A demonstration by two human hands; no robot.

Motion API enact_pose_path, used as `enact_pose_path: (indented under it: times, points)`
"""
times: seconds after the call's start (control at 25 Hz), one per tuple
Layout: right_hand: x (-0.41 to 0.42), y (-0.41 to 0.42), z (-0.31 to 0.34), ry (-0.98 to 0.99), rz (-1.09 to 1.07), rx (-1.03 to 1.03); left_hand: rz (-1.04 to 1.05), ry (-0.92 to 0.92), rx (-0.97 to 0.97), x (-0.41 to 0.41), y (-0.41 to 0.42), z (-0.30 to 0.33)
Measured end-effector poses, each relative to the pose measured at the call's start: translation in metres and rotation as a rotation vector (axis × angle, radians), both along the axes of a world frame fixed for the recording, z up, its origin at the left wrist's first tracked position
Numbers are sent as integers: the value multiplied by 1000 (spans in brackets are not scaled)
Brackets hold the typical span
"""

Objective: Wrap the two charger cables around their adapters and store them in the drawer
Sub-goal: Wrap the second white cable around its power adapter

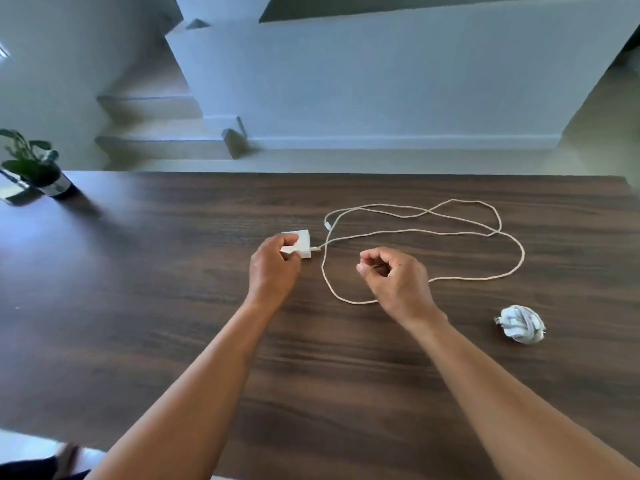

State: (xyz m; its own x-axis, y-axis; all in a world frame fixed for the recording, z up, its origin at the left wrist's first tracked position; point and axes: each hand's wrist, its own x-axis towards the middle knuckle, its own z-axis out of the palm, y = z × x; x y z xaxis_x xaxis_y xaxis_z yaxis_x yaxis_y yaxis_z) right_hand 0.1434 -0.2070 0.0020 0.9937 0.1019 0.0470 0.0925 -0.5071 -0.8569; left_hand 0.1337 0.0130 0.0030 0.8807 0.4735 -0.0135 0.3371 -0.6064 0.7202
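Observation:
A white square adapter (300,244) lies on the dark wooden table (173,271), and my left hand (275,266) grips it from the near side. Its long white cable (450,233) runs out from the adapter's right side and sprawls in loose loops across the table to the right. My right hand (394,280) hovers over the near loop with fingers curled, holding nothing that I can see. A second charger (520,324), with its cable wound round its adapter into a white bundle, sits at the right near me. No drawer is in view.
A small potted plant (33,168) in a dark pot stands at the table's far left corner beside a shiny flat object (15,194). Beyond the far edge are pale stairs (156,126) and a white wall.

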Motion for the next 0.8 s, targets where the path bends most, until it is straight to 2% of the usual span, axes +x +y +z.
enact_pose_path:
  times: [0.28, 0.36, 0.52, 0.64, 0.72, 0.8]
  points:
    - [25, 65, -36, 117, 45, -141, -405, 326, 356, 57, 54, -24]
    - [25, 69, -41, 117, 30, -131, -432, 330, 377, 61, 58, -31]
    - [23, 71, -32, 90, -3, -54, -367, 232, 163, 43, 53, -31]
    - [22, 63, -24, 85, 2, 81, -296, 170, -111, 16, 37, -17]
    - [16, 54, -14, 164, 7, 281, -262, 120, -274, -2, 25, -6]
    - [8, 48, 2, 298, 14, 537, -265, 51, -337, -15, 13, 3]
